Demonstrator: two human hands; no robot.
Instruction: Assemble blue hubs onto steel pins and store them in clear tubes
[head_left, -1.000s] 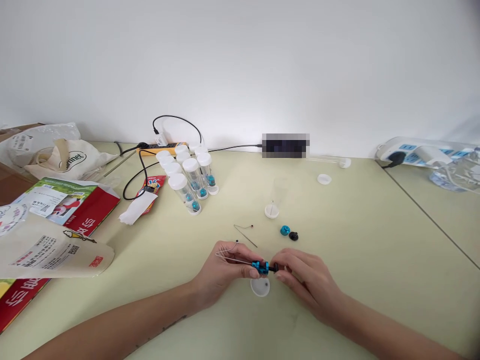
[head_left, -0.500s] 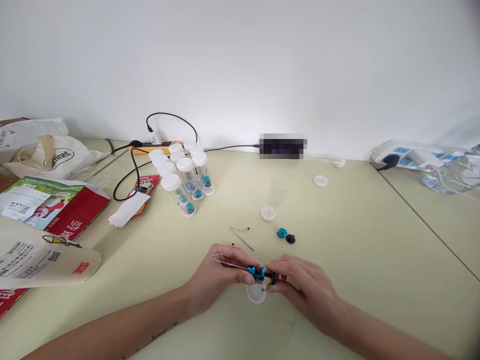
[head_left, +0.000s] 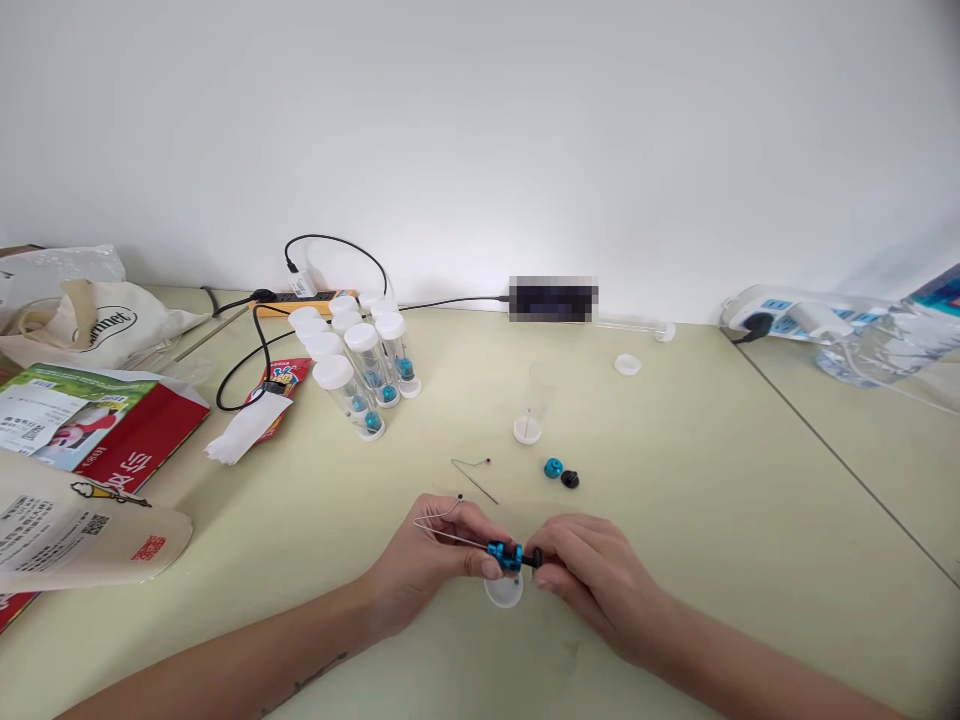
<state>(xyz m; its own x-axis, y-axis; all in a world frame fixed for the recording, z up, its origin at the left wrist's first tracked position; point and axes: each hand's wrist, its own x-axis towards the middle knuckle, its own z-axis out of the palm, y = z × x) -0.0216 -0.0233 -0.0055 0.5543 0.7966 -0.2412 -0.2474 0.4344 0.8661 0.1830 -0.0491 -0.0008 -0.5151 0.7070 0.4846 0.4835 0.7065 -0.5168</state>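
Note:
Thumb and fingers of my left hand (head_left: pixel 442 545) are closed on a blue metal part (head_left: pixel 504 556), from which a thin bent wire (head_left: pixel 450 535) runs back over the hand. At its right end is a black knob (head_left: pixel 535 558), pinched by my right hand (head_left: pixel 592 570). Just below lies a white cap (head_left: pixel 503 590) with a small dark spot in it. Beyond my hands lie another bent wire (head_left: pixel 475 482), a blue piece (head_left: pixel 553 468) and a black piece (head_left: pixel 570 480). A clear tube (head_left: pixel 538 390) stands on its white base (head_left: pixel 527 430).
Several white-capped tubes (head_left: pixel 364 365) stand at the back left, near a red packet (head_left: pixel 288 378) and black cables. Bags and a red-green box (head_left: pixel 127 430) fill the left side. Along the wall are a pixelated dark device (head_left: pixel 553 299) and a power strip (head_left: pixel 780 312); a loose white lid (head_left: pixel 628 365) lies nearer.
The whole view has shifted slightly, so the objects appear a little further left. My right fingers have changed position slightly around the black knob.

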